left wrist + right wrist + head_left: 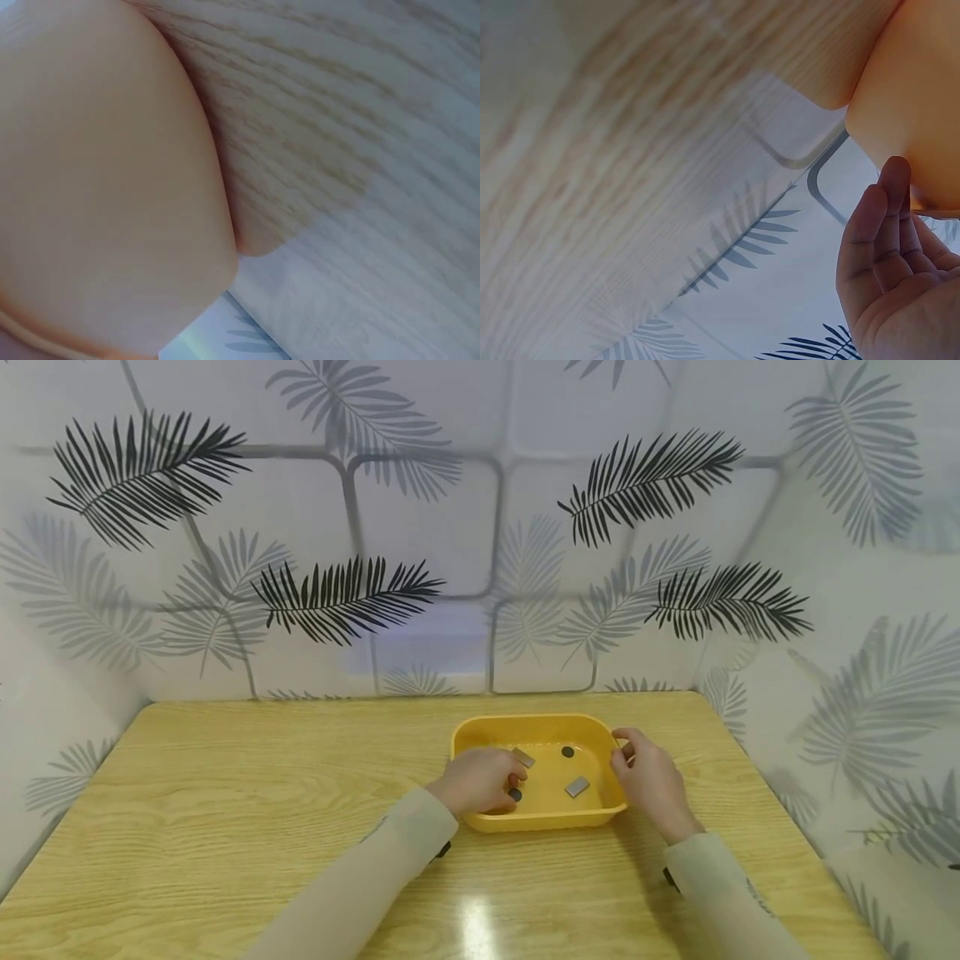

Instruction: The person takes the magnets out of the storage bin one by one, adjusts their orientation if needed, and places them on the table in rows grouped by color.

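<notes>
A yellow plastic tray [543, 820] stands on the wooden table. My left hand [480, 779] reaches over its left side, thumb and fingers apart around a small dark disc [515, 794]. Whether they touch the disc is unclear. At the right side of the tray, my right hand [652, 781] holds the rim between thumb and fingers. In the right wrist view, several fingers [865, 225] lie by the outer wall [915, 112]. Another dark disc [567, 752] and two flat grey rectangular pieces, one nearer [577, 787] and one farther [523, 758], lie inside.
The wooden table [247, 785] extends to the left of the tray and in front of it. Its back edge meets a wall [427, 527] with a leaf pattern, and a similar patterned surface [847, 718] runs along the right side.
</notes>
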The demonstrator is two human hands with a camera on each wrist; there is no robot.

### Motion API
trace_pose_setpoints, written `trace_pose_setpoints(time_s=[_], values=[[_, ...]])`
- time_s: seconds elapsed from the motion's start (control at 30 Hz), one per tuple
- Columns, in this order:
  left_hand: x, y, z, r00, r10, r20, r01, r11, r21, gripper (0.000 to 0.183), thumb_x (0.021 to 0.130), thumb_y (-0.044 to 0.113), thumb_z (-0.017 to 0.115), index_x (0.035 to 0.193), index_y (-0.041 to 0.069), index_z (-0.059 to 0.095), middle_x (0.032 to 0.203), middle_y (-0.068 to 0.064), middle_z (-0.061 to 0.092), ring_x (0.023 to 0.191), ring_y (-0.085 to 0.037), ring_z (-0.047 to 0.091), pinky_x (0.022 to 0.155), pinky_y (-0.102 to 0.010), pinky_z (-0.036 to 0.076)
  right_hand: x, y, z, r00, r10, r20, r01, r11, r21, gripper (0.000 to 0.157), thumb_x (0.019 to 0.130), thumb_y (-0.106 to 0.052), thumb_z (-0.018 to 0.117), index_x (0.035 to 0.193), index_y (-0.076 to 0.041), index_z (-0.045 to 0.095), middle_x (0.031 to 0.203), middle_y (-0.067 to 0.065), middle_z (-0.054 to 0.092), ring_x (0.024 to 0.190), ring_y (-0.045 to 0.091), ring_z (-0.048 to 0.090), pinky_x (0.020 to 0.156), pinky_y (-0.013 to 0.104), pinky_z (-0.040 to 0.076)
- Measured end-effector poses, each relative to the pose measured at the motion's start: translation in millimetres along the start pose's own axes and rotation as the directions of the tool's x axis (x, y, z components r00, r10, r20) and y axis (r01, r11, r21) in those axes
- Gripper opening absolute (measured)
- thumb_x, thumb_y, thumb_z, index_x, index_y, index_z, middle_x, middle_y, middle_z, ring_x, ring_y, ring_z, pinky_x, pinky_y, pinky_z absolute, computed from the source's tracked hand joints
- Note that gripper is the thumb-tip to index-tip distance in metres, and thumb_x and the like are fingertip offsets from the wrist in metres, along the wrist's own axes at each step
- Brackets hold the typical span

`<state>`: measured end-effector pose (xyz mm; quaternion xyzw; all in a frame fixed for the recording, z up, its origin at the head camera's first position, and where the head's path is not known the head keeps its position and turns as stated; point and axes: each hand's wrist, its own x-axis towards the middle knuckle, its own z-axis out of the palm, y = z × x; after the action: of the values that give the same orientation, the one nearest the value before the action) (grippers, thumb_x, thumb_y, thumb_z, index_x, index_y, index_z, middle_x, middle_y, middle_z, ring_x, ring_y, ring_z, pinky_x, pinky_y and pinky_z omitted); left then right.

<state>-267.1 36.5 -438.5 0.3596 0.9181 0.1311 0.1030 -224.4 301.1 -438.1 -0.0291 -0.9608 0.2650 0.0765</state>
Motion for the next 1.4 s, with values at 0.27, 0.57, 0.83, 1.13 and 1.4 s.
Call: trace_pose_setpoints(time_s=[0.27, 0.57, 0.83, 1.13, 1.4], values=[[3.0, 2.6, -1.1, 0.999, -0.032, 0.026, 0.032, 0.999, -0.006, 0.016, 0.091, 0.022, 0.080, 0.107, 0.019, 0.079, 0.106, 0.006, 0.077, 0.103, -0.011, 0.071, 0.092, -0.029, 0.058, 0.4, -0.3, 0.4, 1.000, 0.005, -0.004, -0.005, 1.000, -0.002, 0.037, 0.104, -0.016, 0.052, 0.139, -0.002, 0.056, 0.100, 0.018, 0.070, 0.063, 0.017, 0.057, 0.055, 0.028, 0.045], [4.6, 2.9, -0.4, 0.998, -0.034, 0.050, 0.036, 0.998, -0.045, 0.012, 0.091, 0.029, 0.080, 0.101, 0.023, 0.081, 0.099, 0.011, 0.078, 0.093, -0.007, 0.070, 0.086, -0.026, 0.057, -0.3, 0.2, 0.6, 1.000, 0.008, 0.000, -0.008, 1.000, 0.006, 0.038, 0.104, -0.015, 0.052, 0.140, -0.002, 0.056, 0.100, 0.018, 0.070, 0.062, 0.017, 0.055, 0.055, 0.029, 0.045], [3.7, 0.5, 2.9, 1.000, 0.002, -0.020, -0.002, 1.000, -0.027, 0.007, 0.090, 0.025, 0.076, 0.095, 0.025, 0.081, 0.092, 0.014, 0.076, 0.081, -0.002, 0.065, 0.079, -0.023, 0.055, -0.4, 0.6, 1.1, 1.000, 0.000, -0.007, 0.000, 1.000, 0.006, 0.038, 0.104, -0.015, 0.053, 0.139, -0.001, 0.056, 0.101, 0.019, 0.071, 0.064, 0.017, 0.058, 0.055, 0.028, 0.046], [-1.0, 1.3, 0.3, 0.994, 0.026, -0.109, -0.038, 0.994, -0.107, 0.001, 0.088, 0.025, 0.079, 0.089, 0.025, 0.079, 0.109, 0.011, 0.078, 0.081, -0.004, 0.065, 0.079, -0.024, 0.053, -1.2, -0.6, 0.9, 1.000, 0.010, 0.007, -0.010, 1.000, 0.007, 0.038, 0.105, -0.016, 0.053, 0.140, -0.001, 0.055, 0.102, 0.019, 0.070, 0.066, 0.018, 0.057, 0.056, 0.028, 0.046], [-1.5, 0.5, -0.6, 0.983, 0.073, -0.171, -0.096, 0.987, -0.129, 0.005, 0.086, 0.022, 0.078, 0.086, 0.026, 0.075, 0.092, 0.013, 0.073, 0.071, -0.005, 0.054, 0.071, -0.022, 0.046, -0.4, 0.4, 1.3, 1.000, 0.010, 0.002, -0.010, 1.000, 0.002, 0.038, 0.105, -0.016, 0.053, 0.140, -0.002, 0.055, 0.101, 0.018, 0.070, 0.063, 0.017, 0.056, 0.055, 0.029, 0.046]])
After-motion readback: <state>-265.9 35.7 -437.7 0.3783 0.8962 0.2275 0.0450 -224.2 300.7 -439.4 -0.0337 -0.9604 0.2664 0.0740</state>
